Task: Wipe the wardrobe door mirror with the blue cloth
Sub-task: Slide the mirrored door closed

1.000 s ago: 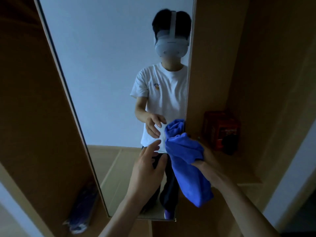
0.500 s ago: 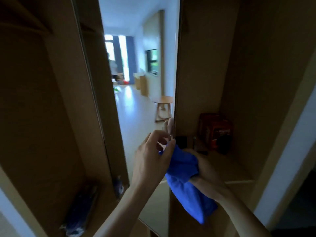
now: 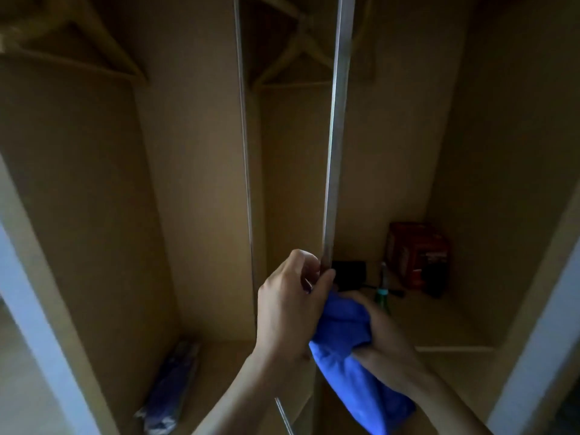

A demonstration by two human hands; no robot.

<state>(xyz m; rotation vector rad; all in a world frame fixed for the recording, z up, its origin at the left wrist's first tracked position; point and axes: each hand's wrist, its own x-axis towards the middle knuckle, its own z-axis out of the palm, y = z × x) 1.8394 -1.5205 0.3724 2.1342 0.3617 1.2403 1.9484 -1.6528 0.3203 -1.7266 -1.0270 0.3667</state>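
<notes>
- Your left hand (image 3: 290,309), open in front of the glass a second ago, now holds the wardrobe door mirror (image 3: 288,183) low on its metal edge (image 3: 335,146). The fingers (image 3: 303,262) are curled round the glass side and the thumb is pressed on the edge.
- The mirror showed you head-on a second ago and a bright room half a second ago. It now stands almost edge-on at centre frame, reflecting only wardrobe panels and a hanger.
- Your right hand (image 3: 386,343) still grips the blue cloth (image 3: 345,356), bunched at lower centre-right just beside the door edge and against your left palm. Its tail hangs toward the bottom of the frame. Whether the cloth touches the glass cannot be told.
- The setting is a dim wooden wardrobe with a wooden hanger (image 3: 72,42) at upper left.
- At right, a shelf (image 3: 439,321) carries a red box (image 3: 417,255), a black object (image 3: 348,274) and a green object (image 3: 382,296).
- A blue wrapped package (image 3: 172,390) leans at lower left.
</notes>
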